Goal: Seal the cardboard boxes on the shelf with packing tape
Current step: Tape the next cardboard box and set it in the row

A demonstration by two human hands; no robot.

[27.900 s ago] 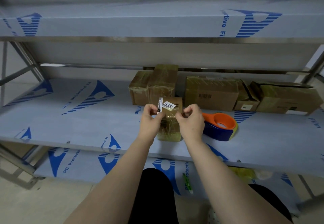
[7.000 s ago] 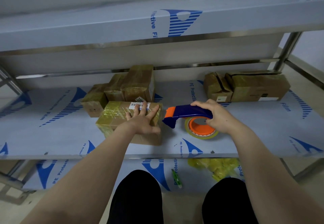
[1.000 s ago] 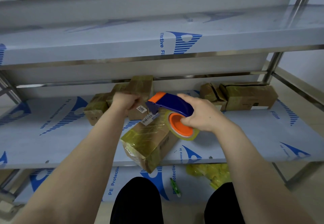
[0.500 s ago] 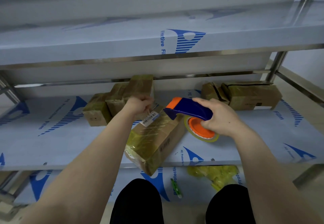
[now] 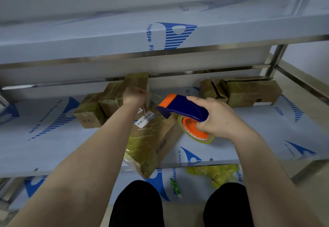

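Cardboard box [image 5: 151,143] — wrapped in yellowish tape, barcode label [image 5: 144,119] on its top face — lies askew on the middle shelf [image 5: 53,146], near corner poking past the shelf's front edge. My L hand [image 5: 134,97] is at the box's far end; it is motion-blurred, so I cannot tell whether its fingers grip or lie spread. My R hand [image 5: 217,118] holds the tape dispenser [image 5: 181,108] (blue body, orange nose) just over the box's right side, fingers wrapped round the body; the tape roll [image 5: 195,132] hangs beneath, close to the shelf. Behind, L: three taped boxes [image 5: 92,113] in a cluster. Behind, R: two more boxes [image 5: 249,91] side by side. Lower shelf [image 5: 188,187] — crumpled yellow film [image 5: 217,173] & a small green item [image 5: 175,185].
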